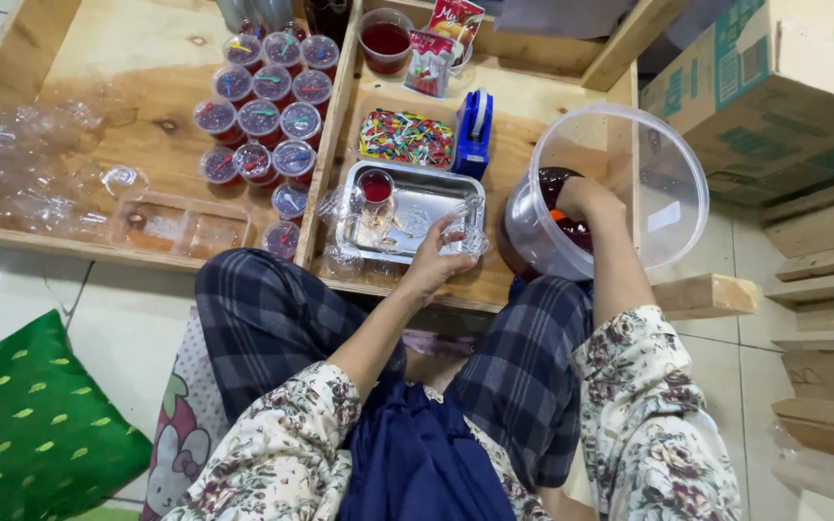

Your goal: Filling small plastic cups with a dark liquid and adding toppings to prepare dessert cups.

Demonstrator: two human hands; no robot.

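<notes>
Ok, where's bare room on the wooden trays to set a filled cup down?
Bare wood lies on the left tray, above the crumpled clear plastic and left of the lidded cups. The metal tray is open right of the red cup. Around the tape dispenser it's crowded.

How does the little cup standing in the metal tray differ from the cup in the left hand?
The cup in the tray holds dark red liquid and stands free; the cup in the left hand looks empty and is gripped at the metal tray edge. Both are small, clear plastic and lidless.
</notes>
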